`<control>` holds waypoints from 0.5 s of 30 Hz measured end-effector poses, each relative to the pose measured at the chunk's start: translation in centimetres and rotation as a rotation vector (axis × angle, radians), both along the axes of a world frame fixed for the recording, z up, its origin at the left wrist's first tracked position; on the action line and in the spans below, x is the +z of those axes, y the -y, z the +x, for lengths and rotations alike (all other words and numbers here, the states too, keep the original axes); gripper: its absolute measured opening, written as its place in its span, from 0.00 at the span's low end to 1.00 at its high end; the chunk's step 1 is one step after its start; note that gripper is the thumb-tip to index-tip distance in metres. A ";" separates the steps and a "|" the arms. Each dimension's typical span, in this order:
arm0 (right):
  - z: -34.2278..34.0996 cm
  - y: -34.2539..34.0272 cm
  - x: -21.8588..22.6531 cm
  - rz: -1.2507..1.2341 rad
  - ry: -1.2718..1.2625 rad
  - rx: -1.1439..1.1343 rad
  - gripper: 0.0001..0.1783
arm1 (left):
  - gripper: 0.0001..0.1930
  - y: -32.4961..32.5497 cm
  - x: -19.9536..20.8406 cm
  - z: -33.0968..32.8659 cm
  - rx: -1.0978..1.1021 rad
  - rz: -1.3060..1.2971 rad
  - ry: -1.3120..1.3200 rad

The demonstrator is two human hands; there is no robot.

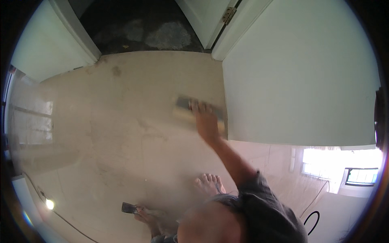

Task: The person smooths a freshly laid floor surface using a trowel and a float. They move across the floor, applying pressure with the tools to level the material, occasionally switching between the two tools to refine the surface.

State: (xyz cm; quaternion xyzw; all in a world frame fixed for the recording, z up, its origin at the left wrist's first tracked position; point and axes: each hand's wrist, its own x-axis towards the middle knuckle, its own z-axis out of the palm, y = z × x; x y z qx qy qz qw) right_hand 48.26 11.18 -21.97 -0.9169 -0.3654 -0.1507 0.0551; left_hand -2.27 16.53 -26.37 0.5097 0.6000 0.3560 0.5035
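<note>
While the left hand point(143, 214) sits low at the near left, fingers wrapped round what looks like a scraper point(129, 207) with its dark blade facing left, a lit bulb point(49, 203) glows off to the side, and a little farther up a bare foot point(210, 186) is planted on the dusty beige floor point(121, 133). Now the main action: well forward, the right hand point(207, 121) has its fingers curled over the top of a long block point(184, 110), dark above, pale yellowish along the near edge. Block and fingers are blurred, so how hard they press, I can't tell. It's over the floor, just beside the white wall point(300, 81), and that's the tight spot: good form here, I'd judge, means a flat face, even pressure and long overlapping strokes, easing off so the end doesn't knock that wall. Scraper hand best kept out of the block's path! No container to call in view, so no contents either. Farthest out, a white door point(207, 20) stands open beside a dark, patchy floor point(142, 32).
</note>
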 end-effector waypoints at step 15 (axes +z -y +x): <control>-0.2 2.9 0.7 0.005 -0.007 0.023 0.20 | 0.21 -1.1 0.0 0.6 -0.083 0.206 -0.115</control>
